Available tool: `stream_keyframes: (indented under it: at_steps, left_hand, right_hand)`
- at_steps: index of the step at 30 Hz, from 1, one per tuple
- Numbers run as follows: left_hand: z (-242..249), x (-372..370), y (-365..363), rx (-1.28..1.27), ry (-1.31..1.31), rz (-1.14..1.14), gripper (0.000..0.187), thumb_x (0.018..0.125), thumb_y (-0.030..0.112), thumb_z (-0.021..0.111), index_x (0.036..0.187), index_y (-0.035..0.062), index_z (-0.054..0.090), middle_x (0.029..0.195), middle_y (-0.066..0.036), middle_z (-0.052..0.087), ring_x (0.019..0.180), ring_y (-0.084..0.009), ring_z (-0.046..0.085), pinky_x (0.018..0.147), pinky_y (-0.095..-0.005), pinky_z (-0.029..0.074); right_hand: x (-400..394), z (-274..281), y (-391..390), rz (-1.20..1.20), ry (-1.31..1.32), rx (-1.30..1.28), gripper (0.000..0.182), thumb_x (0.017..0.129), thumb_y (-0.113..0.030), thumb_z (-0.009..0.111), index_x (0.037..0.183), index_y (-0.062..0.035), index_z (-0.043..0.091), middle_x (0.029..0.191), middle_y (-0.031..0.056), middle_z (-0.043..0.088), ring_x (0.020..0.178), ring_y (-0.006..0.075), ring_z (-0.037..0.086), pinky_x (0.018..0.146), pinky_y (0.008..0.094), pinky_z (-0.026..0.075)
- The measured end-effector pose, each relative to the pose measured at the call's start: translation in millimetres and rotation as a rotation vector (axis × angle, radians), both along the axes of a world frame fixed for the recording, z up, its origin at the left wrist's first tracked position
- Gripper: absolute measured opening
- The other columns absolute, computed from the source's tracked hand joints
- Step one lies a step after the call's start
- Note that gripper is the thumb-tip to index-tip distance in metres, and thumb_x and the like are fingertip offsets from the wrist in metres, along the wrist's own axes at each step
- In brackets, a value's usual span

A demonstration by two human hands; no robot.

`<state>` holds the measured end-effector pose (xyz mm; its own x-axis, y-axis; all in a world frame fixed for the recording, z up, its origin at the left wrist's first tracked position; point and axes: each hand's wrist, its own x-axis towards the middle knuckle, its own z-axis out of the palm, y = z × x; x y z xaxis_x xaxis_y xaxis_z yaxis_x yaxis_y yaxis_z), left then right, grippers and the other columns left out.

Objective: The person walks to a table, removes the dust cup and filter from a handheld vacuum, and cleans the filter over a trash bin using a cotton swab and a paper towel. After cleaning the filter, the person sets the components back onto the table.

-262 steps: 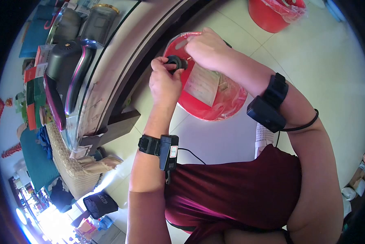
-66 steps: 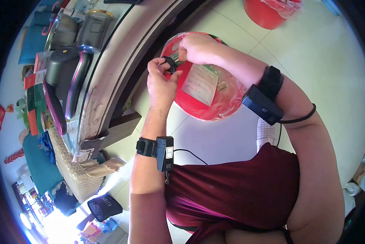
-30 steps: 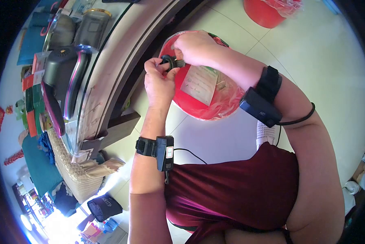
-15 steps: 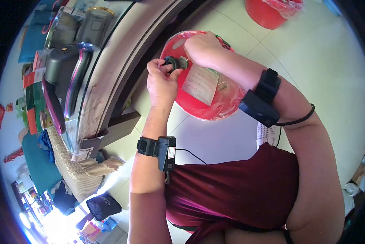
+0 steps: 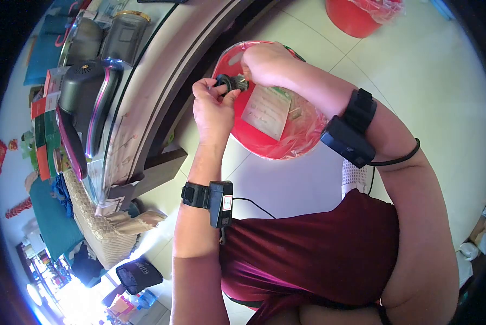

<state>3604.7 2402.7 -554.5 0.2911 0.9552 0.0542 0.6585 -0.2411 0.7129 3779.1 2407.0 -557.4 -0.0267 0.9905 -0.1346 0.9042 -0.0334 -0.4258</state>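
Observation:
My left hand (image 5: 216, 108) grips a small dark round part (image 5: 225, 82) with a ribbed, greyish filter-like end (image 5: 239, 83), held over the left side of a red bin (image 5: 248, 135). Just right of that end is my right hand (image 5: 262, 62), its fingers curled down and bent together. The fingertips are mostly hidden, and what they pinch, if anything, is too small to name. Inside the bin, lined with a clear plastic bag (image 5: 305, 127), lies a pale sheet with faint writing (image 5: 267, 111).
On the glass-topped table (image 5: 121, 119) at the left stand a dark grey and purple handheld device (image 5: 83, 89) and a clear cup-like container (image 5: 126, 35). Another red bin (image 5: 351, 19) is at the top right. A black bag (image 5: 139, 275) sits lower left.
My right hand has shifted slightly left, nearer the ribbed end. My left hand has moved a little left with the dark part still in its fingers.

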Motion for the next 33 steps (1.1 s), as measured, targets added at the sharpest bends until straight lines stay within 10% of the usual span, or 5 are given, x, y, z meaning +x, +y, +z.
stream_keyframes:
  at_steps: [10,33]
  left_hand:
    - [0.4,0.0,-1.7,0.050,0.063,-0.008,0.051,0.074,0.012,0.079,0.107,0.0021,0.040,0.083,-0.013,0.070,0.067,-0.0224,0.065,0.066,-0.0332,0.052]
    - [0.1,0.4,4.7,0.001,-0.017,0.018,0.051,0.076,0.009,0.079,0.108,-0.0018,0.041,0.086,-0.014,0.068,0.073,-0.0125,0.062,0.069,-0.0252,0.050]
  right_hand:
    - [-8.8,2.5,2.1,0.026,-0.025,-0.011,0.007,0.075,-0.016,0.062,0.076,-0.0133,0.069,0.082,0.0088,0.069,0.086,0.0258,0.066,0.073,0.0415,0.049]
    - [-4.6,19.0,1.0,-0.012,0.064,0.006,0.013,0.075,-0.009,0.059,0.080,-0.0120,0.071,0.087,0.0078,0.070,0.089,0.0237,0.065,0.080,0.0384,0.049]
